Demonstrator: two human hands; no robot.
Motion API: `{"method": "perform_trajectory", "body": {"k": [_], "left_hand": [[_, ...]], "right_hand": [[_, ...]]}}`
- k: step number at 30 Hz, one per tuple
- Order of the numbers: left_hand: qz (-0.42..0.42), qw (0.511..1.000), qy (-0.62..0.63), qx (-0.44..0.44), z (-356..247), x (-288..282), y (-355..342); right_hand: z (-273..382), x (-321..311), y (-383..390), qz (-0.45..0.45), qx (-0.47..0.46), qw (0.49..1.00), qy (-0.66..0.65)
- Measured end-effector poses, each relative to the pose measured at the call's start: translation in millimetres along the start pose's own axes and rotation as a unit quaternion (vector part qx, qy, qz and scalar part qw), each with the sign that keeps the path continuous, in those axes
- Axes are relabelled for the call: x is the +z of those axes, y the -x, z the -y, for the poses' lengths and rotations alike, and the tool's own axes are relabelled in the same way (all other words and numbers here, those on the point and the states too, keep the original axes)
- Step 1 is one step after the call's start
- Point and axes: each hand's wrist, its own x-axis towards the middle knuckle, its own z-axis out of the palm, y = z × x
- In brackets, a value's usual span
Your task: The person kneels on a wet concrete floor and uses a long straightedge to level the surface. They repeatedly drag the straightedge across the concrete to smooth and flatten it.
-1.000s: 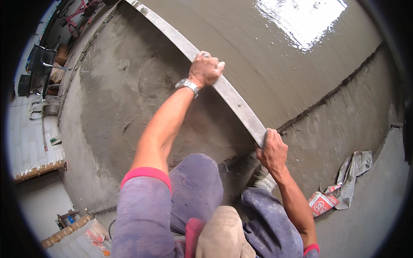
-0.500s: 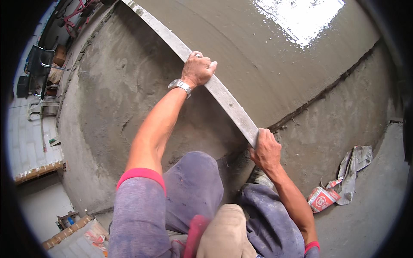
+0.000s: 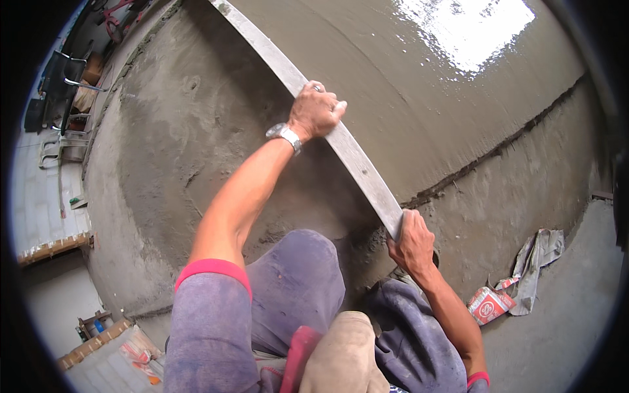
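straightedge (image 3: 308, 98) slid left across wet screed, both hands' grip closed on it, red-white packet (image 3: 486, 304) lower right

We lose the far end of the straightedge (image 3: 347, 147) past the top rim. Our right hand (image 3: 411, 243) covers its near end; our left hand (image 3: 316, 110) hides its middle. Our knees hide the wet screed (image 3: 196, 144) below. Far-left clutter (image 3: 62, 85) is too small to tell.
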Motion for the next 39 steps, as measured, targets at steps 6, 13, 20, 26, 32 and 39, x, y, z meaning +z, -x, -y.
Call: {"method": "perform_trajectory", "body": {"k": [6, 13, 20, 26, 32, 39], "left_hand": [[-0.003, 1.0, 0.025, -0.009, -1, 1, 6], [-0.029, 0.999, -0.002, 0.018, -16, -2, 13], [-0.016, 0.999, 0.031, -0.009, -2, -13, 12], [-0.006, 0.999, 0.032, 0.011, -16, -11, 27], [0.011, 1.0, -0.005, 0.004, 21, -23, 31], [0.06, 0.998, 0.023, -0.025, 18, -26, 52]], "right_hand": [[3, 8, 2, 0.004, 0.013, 1.0, 0.014], [-3, -2, 20, 0.032, 0.013, 0.999, -0.011], [13, 13, 5, 0.015, 0.008, 1.0, 0.011], [10, 0, 29, 0.065, 0.005, 0.998, -0.014], [35, 28, 4, 0.072, -0.011, 0.997, -0.019], [35, 26, 17, 0.101, -0.025, 0.994, -0.046]]}}
